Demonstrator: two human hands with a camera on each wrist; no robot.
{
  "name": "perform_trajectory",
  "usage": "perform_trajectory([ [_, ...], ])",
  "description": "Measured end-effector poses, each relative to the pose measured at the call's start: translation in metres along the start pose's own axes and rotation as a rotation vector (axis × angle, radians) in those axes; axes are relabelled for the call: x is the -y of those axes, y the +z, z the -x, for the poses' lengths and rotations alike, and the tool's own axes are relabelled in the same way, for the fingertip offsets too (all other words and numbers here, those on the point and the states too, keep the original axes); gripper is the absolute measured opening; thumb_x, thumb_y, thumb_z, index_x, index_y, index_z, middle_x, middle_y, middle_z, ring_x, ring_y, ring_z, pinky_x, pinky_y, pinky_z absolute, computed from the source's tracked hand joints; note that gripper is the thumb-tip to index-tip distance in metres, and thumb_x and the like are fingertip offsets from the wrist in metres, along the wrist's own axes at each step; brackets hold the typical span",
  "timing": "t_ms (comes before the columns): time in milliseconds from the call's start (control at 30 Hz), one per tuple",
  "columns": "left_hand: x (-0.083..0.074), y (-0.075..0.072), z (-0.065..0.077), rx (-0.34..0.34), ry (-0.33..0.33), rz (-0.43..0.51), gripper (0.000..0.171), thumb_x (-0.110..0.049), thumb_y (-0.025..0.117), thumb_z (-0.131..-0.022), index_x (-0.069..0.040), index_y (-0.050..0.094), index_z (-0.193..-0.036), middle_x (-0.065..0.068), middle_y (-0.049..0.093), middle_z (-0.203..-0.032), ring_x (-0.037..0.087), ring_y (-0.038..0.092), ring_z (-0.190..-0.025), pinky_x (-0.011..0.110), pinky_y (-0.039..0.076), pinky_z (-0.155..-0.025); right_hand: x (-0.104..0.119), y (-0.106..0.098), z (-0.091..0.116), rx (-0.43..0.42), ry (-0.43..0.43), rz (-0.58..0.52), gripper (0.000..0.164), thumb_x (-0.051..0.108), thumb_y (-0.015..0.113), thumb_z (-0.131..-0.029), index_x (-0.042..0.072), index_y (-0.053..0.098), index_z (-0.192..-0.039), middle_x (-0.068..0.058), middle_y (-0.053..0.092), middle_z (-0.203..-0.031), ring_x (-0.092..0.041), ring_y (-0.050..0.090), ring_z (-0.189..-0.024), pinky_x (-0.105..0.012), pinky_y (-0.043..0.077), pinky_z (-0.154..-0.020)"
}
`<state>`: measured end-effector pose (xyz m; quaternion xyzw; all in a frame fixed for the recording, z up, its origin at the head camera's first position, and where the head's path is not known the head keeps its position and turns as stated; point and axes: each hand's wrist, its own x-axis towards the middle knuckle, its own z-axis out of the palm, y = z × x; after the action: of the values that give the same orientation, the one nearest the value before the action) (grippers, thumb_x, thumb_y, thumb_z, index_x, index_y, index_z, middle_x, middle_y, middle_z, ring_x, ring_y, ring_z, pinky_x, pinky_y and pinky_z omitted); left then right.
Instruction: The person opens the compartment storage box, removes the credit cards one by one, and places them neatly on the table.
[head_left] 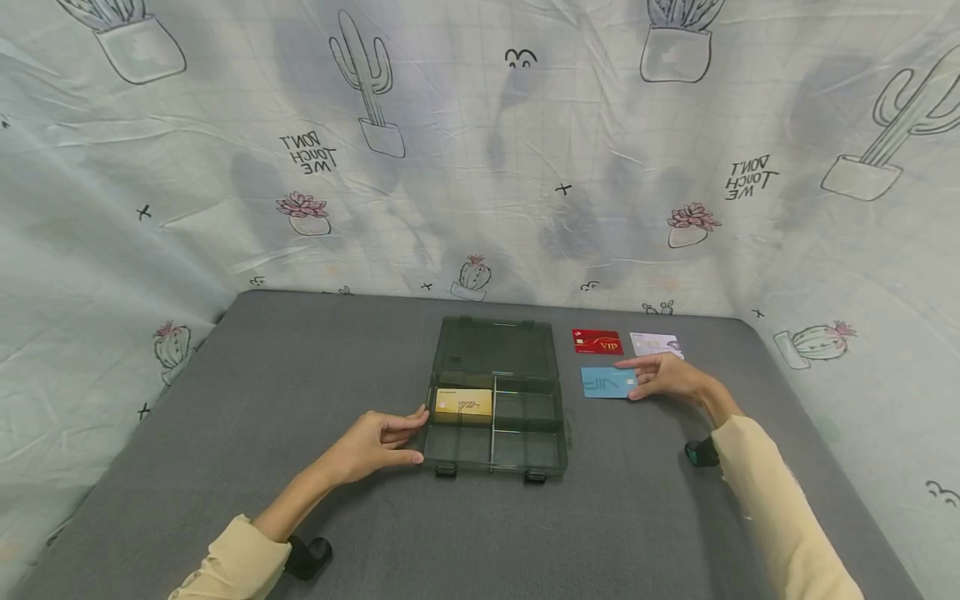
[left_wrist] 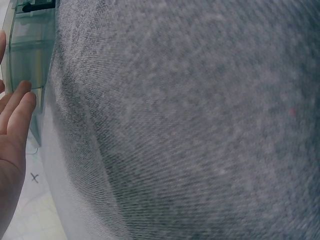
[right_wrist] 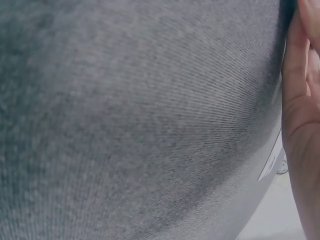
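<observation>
I read the right hand (head_left: pixel 667 377) as pinching the blue card (head_left: pixel 602 383) at its right end. The card extends left from the grip, long axis roughly toward the open box (head_left: pixel 528 406), farther left. The left hand (head_left: pixel 382 442), nearer the box, rests unclenched fingers against its far wall. Right fingers hide part of the card; I cannot make it out in the right wrist view, nor tell whether it is lifted.
</observation>
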<state>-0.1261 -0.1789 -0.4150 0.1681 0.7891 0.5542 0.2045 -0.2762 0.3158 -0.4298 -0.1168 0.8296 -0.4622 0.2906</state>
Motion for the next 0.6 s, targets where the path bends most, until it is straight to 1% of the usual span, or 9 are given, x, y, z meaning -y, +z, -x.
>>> perform_trajectory([
  [167,0.0002,0.0003,-0.0001,-0.001,0.002,0.003,0.065,-0.013,0.076,-0.082,0.01,0.047,-0.136,0.026,0.034,-0.146,0.038,0.039,-0.131,0.029,0.046,-0.1,0.0015,0.0016,0.0025,-0.013,-0.031,0.072,0.062,0.011,0.08,-0.079,-0.004,0.054,-0.133,-0.005,0.06,-0.075,-0.015,0.049,-0.084,-0.029,0.039,-0.078],
  [267,0.0009,0.0001,-0.0005,-0.002,0.003,-0.002,0.065,-0.013,0.076,-0.082,0.01,0.047,-0.135,0.026,0.035,-0.146,0.039,0.039,-0.131,0.03,0.046,-0.099,0.0013,0.0021,0.0032,-0.01,-0.046,0.079,0.061,0.01,0.079,-0.08,-0.005,0.053,-0.134,-0.01,0.066,-0.078,-0.014,0.052,-0.082,-0.031,0.038,-0.079],
  [333,0.0012,0.0002,-0.0007,-0.003,0.002,-0.006,0.065,-0.014,0.076,-0.082,0.01,0.047,-0.135,0.026,0.035,-0.145,0.039,0.04,-0.131,0.03,0.046,-0.099,0.0016,0.0024,0.0039,-0.014,-0.054,0.084,0.061,0.01,0.079,-0.08,-0.005,0.053,-0.133,-0.01,0.067,-0.078,-0.012,0.052,-0.081,-0.029,0.037,-0.079],
  [467,0.0015,0.0006,-0.0008,-0.002,0.002,-0.011,0.066,-0.014,0.076,-0.082,0.01,0.047,-0.136,0.026,0.035,-0.145,0.038,0.04,-0.13,0.03,0.046,-0.099,0.0035,0.0036,0.006,-0.043,-0.093,0.119,0.059,0.009,0.08,-0.078,-0.006,0.056,-0.131,-0.006,0.061,-0.076,-0.012,0.051,-0.079,-0.027,0.038,-0.075],
  [533,0.0015,0.0006,-0.0004,-0.003,0.002,-0.01,0.066,-0.014,0.076,-0.082,0.01,0.047,-0.136,0.025,0.035,-0.145,0.038,0.04,-0.13,0.03,0.046,-0.099,0.0035,0.0048,0.0068,-0.066,-0.122,0.139,0.058,0.007,0.08,-0.077,-0.007,0.057,-0.129,-0.007,0.059,-0.078,-0.013,0.051,-0.078,-0.023,0.039,-0.072],
  [600,0.0016,0.0005,0.0,-0.005,0.002,-0.006,0.065,-0.014,0.076,-0.082,0.01,0.047,-0.135,0.026,0.035,-0.145,0.039,0.04,-0.13,0.03,0.046,-0.099,0.0023,0.006,0.0073,-0.087,-0.154,0.161,0.057,0.006,0.081,-0.076,-0.007,0.059,-0.126,-0.012,0.063,-0.085,-0.016,0.052,-0.079,-0.021,0.043,-0.07],
])
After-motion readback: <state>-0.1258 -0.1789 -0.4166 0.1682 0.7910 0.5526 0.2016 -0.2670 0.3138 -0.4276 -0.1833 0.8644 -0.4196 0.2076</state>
